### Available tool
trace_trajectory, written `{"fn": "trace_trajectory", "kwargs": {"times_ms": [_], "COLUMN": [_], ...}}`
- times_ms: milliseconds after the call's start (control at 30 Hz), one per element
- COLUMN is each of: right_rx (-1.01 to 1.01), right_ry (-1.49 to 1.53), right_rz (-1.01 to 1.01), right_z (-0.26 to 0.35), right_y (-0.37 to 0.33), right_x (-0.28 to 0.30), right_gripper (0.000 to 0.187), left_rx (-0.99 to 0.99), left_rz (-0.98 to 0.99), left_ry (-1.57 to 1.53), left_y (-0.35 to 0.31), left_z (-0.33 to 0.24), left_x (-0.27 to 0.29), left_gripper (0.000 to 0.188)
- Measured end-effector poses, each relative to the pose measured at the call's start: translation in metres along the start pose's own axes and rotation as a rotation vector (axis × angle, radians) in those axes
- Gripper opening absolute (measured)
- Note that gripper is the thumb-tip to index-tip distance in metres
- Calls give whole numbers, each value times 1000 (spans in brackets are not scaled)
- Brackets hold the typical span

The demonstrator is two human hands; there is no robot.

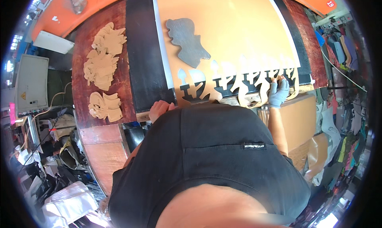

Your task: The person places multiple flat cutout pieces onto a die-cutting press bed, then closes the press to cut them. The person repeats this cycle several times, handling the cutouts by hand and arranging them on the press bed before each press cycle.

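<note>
Cluttered workshop, black board (pixel 141 49). Lettered shirt tag (pixel 254 146), 4 o'clock. Left hand (pixel 160 110), 9 o'clock, loosely curled, hold unclear. Right hand (pixel 278 93), 3 o'clock, on tan sheet (pixel 234 29), pinch unclear. Sheet, 12 o'clock; grey plate (pixel 185 41) atop. Numbered red sticker (pixel 330 4), 2 o'clock.

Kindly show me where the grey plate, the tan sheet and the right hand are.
Grey plate (pixel 187 41), head view: middle of its face.
Tan sheet (pixel 236 27), head view: its uncut part.
Right hand (pixel 279 92), head view: its gloved back.
</note>
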State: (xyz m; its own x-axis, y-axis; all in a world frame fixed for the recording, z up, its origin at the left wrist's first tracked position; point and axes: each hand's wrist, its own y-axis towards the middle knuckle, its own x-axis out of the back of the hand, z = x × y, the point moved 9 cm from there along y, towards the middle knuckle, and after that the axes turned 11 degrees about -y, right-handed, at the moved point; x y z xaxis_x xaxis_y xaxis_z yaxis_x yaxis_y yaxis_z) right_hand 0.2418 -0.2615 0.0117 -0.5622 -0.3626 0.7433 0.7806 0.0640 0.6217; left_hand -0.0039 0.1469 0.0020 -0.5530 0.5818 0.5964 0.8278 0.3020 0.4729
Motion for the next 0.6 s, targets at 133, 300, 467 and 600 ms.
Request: {"fn": "trace_trajectory", "kwargs": {"times_ms": [133,300,467,600], "right_rx": [-3,1,130,261], "right_ry": [41,159,176,397], "right_rz": [-58,-117,-136,-35], "right_z": [0,3,21,32], "right_y": [0,2,9,24], "right_x": [0,4,13,9], "right_gripper": [23,20,20,23], "left_rx": [58,-37,-112,-7], "left_rz": [-110,-135,-215,-231], "left_ry": [34,142,250,285], "left_y": [-2,-4,-11,-14], "left_z": [-5,-15,-20,3], "left_x": [1,0,-1,-5], "left_gripper": [22,24,28,31]}}
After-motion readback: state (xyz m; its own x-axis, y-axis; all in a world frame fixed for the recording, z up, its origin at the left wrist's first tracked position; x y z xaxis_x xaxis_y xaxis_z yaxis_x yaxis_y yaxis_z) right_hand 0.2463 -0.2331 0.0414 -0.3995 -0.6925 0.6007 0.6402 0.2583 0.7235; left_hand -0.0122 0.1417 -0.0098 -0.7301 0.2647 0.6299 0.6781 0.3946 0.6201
